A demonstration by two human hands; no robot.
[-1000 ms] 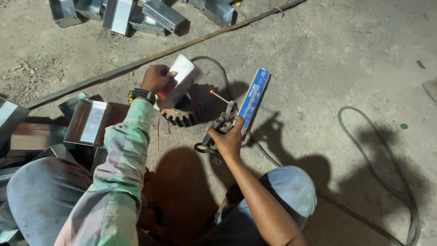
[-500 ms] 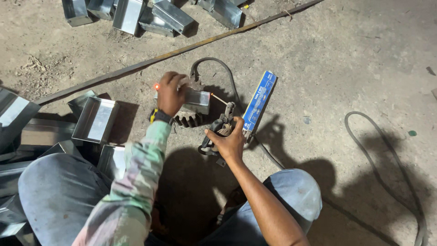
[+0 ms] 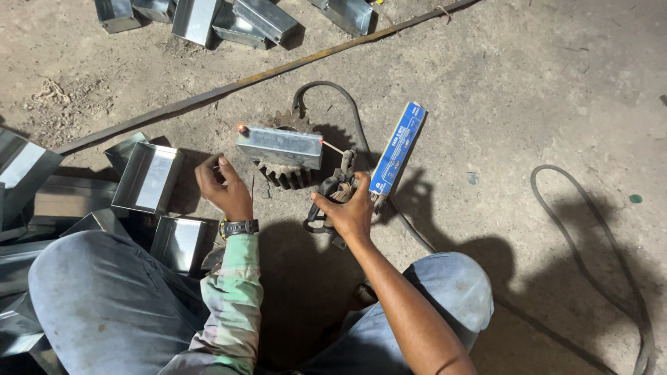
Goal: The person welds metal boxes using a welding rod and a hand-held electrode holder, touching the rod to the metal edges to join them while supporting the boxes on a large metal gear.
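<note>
Welding a metal box on a gear, seated on the floor.

The right hand (image 3: 347, 212) is clamped on a welding holder (image 3: 332, 198), its rod (image 3: 333, 147) reaching to the metal box (image 3: 280, 146) at 11 o'clock. The box rests on a gear (image 3: 283, 173). The left hand (image 3: 224, 186) hovers loosely curled, holding nothing, at 8 o'clock from the box. A blue packet (image 3: 397, 148) lies at 3 o'clock.

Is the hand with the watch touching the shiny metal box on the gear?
Apart. The head view shows the left hand pulled back, with bare ground between its fingers and the metal box resting on the gear.
</note>
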